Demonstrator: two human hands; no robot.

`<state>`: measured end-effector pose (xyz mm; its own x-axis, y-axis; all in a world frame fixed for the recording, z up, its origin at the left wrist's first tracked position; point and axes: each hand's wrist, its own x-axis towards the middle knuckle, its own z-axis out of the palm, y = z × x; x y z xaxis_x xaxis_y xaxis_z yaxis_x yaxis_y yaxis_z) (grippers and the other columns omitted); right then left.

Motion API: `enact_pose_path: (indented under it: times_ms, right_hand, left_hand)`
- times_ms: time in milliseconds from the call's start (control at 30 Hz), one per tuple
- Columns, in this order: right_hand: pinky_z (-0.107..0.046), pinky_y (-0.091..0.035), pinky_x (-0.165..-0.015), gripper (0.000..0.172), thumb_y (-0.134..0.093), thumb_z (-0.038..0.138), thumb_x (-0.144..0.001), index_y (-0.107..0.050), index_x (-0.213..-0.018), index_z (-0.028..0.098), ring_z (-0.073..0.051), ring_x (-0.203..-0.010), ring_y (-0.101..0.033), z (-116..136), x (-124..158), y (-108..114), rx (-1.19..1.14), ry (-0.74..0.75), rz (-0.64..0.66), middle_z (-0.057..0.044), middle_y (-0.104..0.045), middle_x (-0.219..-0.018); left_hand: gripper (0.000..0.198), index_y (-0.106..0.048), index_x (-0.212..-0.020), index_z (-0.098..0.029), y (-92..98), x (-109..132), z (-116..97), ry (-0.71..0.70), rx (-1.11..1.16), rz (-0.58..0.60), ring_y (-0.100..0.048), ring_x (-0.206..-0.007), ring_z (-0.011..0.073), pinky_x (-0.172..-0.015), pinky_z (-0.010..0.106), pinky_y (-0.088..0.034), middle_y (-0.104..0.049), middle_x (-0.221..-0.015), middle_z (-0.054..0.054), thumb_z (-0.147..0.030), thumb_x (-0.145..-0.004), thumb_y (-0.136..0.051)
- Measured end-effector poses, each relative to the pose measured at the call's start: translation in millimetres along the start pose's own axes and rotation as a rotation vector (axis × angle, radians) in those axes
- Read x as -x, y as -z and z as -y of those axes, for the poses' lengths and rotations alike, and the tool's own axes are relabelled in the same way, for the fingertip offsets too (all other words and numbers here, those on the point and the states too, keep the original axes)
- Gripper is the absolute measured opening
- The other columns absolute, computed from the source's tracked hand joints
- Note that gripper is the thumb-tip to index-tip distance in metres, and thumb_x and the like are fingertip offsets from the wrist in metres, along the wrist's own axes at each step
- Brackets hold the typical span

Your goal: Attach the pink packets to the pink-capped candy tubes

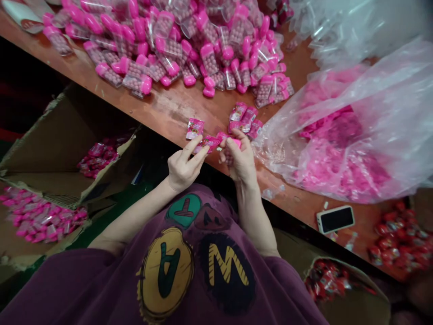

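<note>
My left hand point(184, 164) pinches a pink printed label point(210, 142) between thumb and fingers at the table's near edge. My right hand point(240, 160) is closed round a small clear candy bottle with a pink cap point(233, 145), right beside the label. Both hands nearly touch each other. Another pink label point(195, 128) lies on the wooden table point(169, 110) just beyond my left hand, and a few more labelled pieces point(245, 119) lie beyond my right hand.
A big heap of pink-capped candy bottles point(182, 43) covers the far table. A clear plastic bag of pink items point(341, 144) sits at right. A phone point(335, 219) and red packets point(402, 239) lie at the near right. Cardboard boxes point(50, 149) with pink bottles stand at left.
</note>
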<state>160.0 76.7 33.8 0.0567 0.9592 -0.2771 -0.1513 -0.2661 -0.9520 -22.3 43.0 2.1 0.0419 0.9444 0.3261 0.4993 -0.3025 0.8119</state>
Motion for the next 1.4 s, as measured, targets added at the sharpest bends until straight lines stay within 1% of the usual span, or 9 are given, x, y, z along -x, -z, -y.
enact_pose_path:
  times_ms: [133,233,333,533,667,900,1067,1267,1400]
  right_hand:
    - [-0.021,-0.046,-0.052,0.064,-0.088,0.049,-0.078,-0.051,-0.125,0.028,-0.006,-0.054,-0.054,-28.7,45.2,7.8,-0.118,-0.051,-0.108,0.009,-0.061,-0.079]
    - [-0.022,-0.048,-0.053,0.059,-0.088,0.042,-0.078,-0.053,-0.125,0.028,-0.006,-0.054,-0.053,-41.9,62.5,23.3,-0.042,-0.034,-0.187,0.009,-0.060,-0.080]
    - [-0.024,-0.050,-0.056,0.053,-0.085,0.039,-0.082,-0.056,-0.126,0.029,-0.008,-0.057,-0.054,-42.0,77.0,38.9,0.062,0.006,-0.199,0.008,-0.059,-0.080]
    - [-0.025,-0.053,-0.061,0.057,-0.088,0.040,-0.081,-0.057,-0.129,0.031,-0.009,-0.064,-0.054,-38.2,90.8,47.5,0.083,0.010,-0.131,0.005,-0.061,-0.090]
    - [-0.027,-0.059,-0.074,0.072,-0.091,0.045,-0.077,-0.053,-0.136,0.032,-0.011,-0.074,-0.061,-51.5,86.3,47.0,-0.014,-0.013,-0.148,0.004,-0.064,-0.097]
    - [-0.030,-0.059,-0.078,0.057,-0.084,0.048,-0.081,-0.057,-0.128,0.030,-0.013,-0.078,-0.062,-59.2,71.7,44.0,-0.042,0.041,-0.233,0.000,-0.067,-0.103]
    - [-0.035,-0.060,-0.087,0.040,-0.068,0.031,-0.091,-0.057,-0.129,0.025,-0.016,-0.091,-0.067,-51.9,60.2,54.9,0.358,0.178,-0.256,-0.005,-0.069,-0.118]
    - [-0.051,-0.057,-0.097,0.033,-0.057,0.026,-0.098,-0.061,-0.130,0.024,-0.029,-0.111,-0.068,-40.0,56.4,68.3,1.027,0.168,-0.247,-0.012,-0.066,-0.126]
    - [-0.054,-0.054,-0.106,0.032,-0.065,0.038,-0.097,-0.061,-0.125,0.023,-0.030,-0.121,-0.063,-37.9,56.1,70.7,0.923,0.316,-0.349,-0.012,-0.061,-0.129]
  left_hand:
    - [0.029,-0.082,-0.120,-0.030,-7.6,19.8,-1.4,-0.024,-0.015,0.280,-0.077,-0.087,0.0234,-0.087,0.040,-0.060,-0.071,-0.143,0.018,-0.038,-0.099,-0.064]
    - [0.032,-0.081,-0.118,-0.025,-14.6,28.6,-6.7,-0.015,0.091,0.343,-0.075,-0.091,0.0219,-0.086,0.035,-0.059,-0.073,-0.139,0.017,-0.045,-0.096,-0.067]
    - [0.038,-0.079,-0.117,-0.020,-16.6,26.6,-16.9,0.204,0.250,0.301,-0.063,-0.070,0.0136,-0.071,0.027,-0.054,-0.077,-0.121,0.013,-0.048,-0.091,-0.073]
    - [0.031,-0.071,-0.069,-0.015,-20.3,6.0,-36.7,0.568,0.612,0.626,-0.044,-0.054,0.0075,-0.053,0.021,-0.034,-0.057,-0.061,-0.001,-0.042,-0.085,-0.078]
    - [0.038,-0.065,-0.063,-0.016,-34.2,4.6,-42.6,0.753,0.698,0.464,-0.037,-0.046,0.0050,-0.046,0.022,-0.025,-0.051,-0.053,-0.004,-0.045,-0.074,-0.087]
    - [0.047,-0.058,-0.061,-0.015,-57.1,6.2,-45.5,0.868,0.867,0.332,-0.043,-0.045,0.0033,-0.044,0.021,-0.029,-0.055,-0.055,-0.004,-0.042,-0.067,-0.096]
    - [0.043,-0.064,-0.060,-0.014,-53.5,-0.6,-40.7,0.867,0.768,0.336,-0.043,-0.040,0.0040,-0.041,0.020,-0.030,-0.055,-0.052,-0.003,-0.042,-0.071,-0.094]
    - [0.038,-0.064,-0.059,-0.016,-38.7,-5.5,-26.4,0.845,0.680,0.189,-0.040,-0.037,0.0051,-0.039,0.021,-0.026,-0.050,-0.046,-0.003,-0.037,-0.079,-0.087]
    - [0.039,-0.064,-0.061,-0.016,-33.2,-3.7,-26.8,0.913,0.776,0.203,-0.042,-0.040,0.0047,-0.040,0.020,-0.027,-0.052,-0.049,-0.003,-0.040,-0.078,-0.089]
